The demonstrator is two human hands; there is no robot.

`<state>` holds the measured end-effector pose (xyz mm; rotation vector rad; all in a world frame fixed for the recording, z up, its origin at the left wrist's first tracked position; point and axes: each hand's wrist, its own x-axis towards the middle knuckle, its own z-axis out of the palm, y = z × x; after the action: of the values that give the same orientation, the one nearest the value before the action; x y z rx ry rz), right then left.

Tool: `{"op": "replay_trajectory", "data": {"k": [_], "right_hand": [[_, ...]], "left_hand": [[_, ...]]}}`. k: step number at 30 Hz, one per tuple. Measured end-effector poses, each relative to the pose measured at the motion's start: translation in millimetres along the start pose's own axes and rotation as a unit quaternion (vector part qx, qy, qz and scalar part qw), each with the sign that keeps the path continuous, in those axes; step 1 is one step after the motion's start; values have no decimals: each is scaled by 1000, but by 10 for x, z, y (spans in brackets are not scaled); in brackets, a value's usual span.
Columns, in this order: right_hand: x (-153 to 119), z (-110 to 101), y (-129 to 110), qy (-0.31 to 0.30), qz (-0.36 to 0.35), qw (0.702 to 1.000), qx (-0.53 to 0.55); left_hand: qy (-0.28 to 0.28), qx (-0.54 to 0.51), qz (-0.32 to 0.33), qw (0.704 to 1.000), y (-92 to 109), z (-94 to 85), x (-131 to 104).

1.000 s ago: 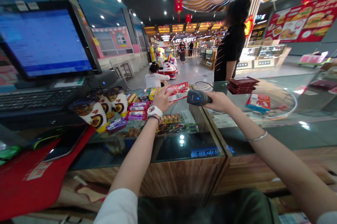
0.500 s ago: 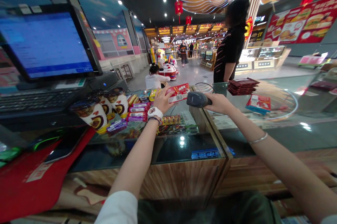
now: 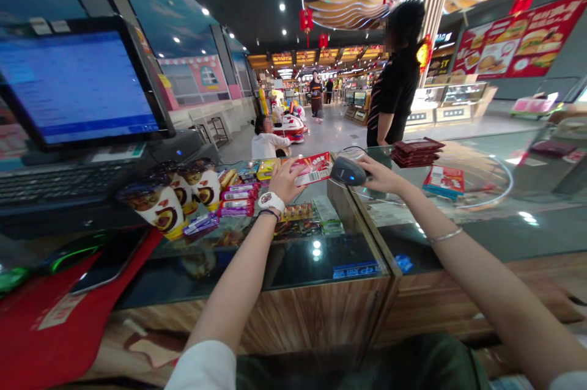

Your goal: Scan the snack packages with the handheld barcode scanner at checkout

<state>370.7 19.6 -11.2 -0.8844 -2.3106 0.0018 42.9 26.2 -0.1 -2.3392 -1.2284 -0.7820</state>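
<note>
Red packet (image 3: 313, 168) and dark scanner (image 3: 347, 172) held close together above the glass counter (image 3: 293, 264), viewed from my own place behind it. Compared with half a second ago, when it did not show, the blue light (image 3: 351, 178) on the scanner is now visible; the surroundings also sit slightly lower and further left, as though my head had turned a little to the right and up. The pairing of packet and scanner is otherwise nearly unchanged, so the work in hand appears to be at the scanning stage; whether the light signals a completed reading cannot be told. Grip, left: my left hand (image 3: 285, 181) pinches the packet at its left part, fingers and thumb drawn in upon it, so that its right part projects free with the barcode (image 3: 314, 176) turned towards me. Grip, right: my right hand (image 3: 380, 175) is wrapped around the scanner's rear end, its head pointing left. The packet therefore lies between the two hands, its right end just beside the scanner head; contact between them cannot be judged. Purple-wrapped snacks (image 3: 236, 193) lie on the counter, to the left of my left wrist
</note>
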Motion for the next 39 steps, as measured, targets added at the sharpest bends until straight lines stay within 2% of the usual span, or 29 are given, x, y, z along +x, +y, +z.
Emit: {"op": "replay_trajectory", "data": {"k": [4, 7, 17, 21, 23, 25, 27, 29, 34, 39], "right_hand": [[-100, -29, 323, 16, 29, 999, -2], [-171, -27, 466, -5, 43, 999, -6], [-263, 89, 655, -67, 49, 996, 17], [-247, 53, 642, -62, 78, 995, 32], [-200, 12, 543, -17, 109, 994, 22], [-118, -2, 362, 64, 136, 989, -2], [-7, 49, 114, 142, 126, 982, -2], [120, 174, -161, 188, 115, 975, 33], [425, 640, -687, 184, 101, 966, 153], [658, 970, -881, 172, 106, 953, 227]], "left_hand": [[-1, -1, 10, 1000, 12, 22, 0], [1, 1, 14, 1000, 9, 38, 3], [7, -12, 18, 1000, 75, 53, -2], [28, -22, 11, 999, 119, 38, 6], [44, -31, -2, 999, 135, 22, 12], [61, -44, -17, 997, 150, 2, 16], [81, -58, -38, 994, 168, -19, 19], [101, -69, -65, 990, 189, -38, 20], [135, -74, -134, 979, 219, -63, 18], [152, -77, -185, 968, 158, -54, 15]]}}
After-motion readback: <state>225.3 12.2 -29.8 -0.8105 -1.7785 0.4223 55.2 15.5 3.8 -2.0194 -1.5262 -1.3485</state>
